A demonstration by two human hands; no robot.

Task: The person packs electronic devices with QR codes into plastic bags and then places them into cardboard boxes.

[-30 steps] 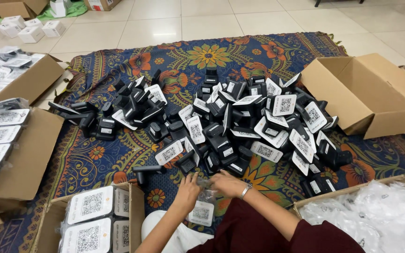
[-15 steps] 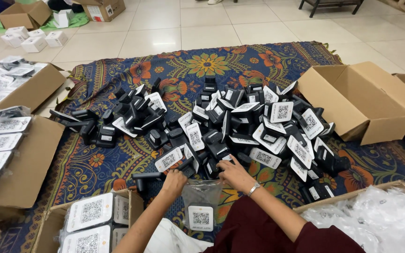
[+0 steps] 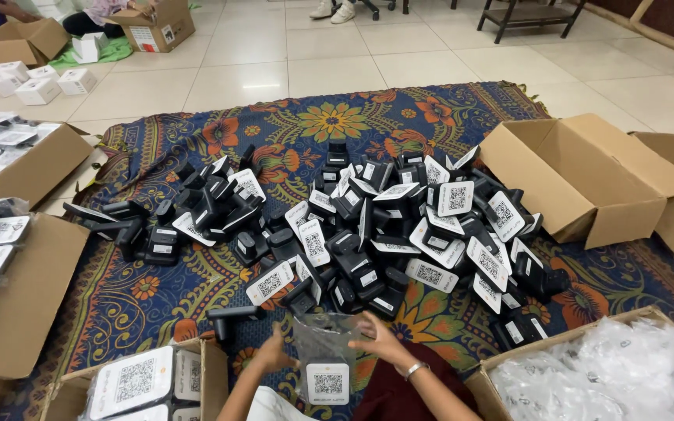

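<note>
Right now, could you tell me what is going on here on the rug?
A person sits on a patterned rug and holds a clear plastic bag with both hands: the left hand on its left edge, the right hand on its right. In front lies a big pile of black devices, many with white coded labels. An open empty box lies on its side to the right; a box of clear bags sits at bottom right.

An improvised packing floor in a tiled room: a heap of black devices (image 3: pixel 368 234) covers a patterned rug (image 3: pixel 329 125), ringed by open cardboard boxes (image 3: pixel 587 179), small white cartons (image 3: pixel 40 82) and a box of clear bags (image 3: pixel 610 374).
</note>
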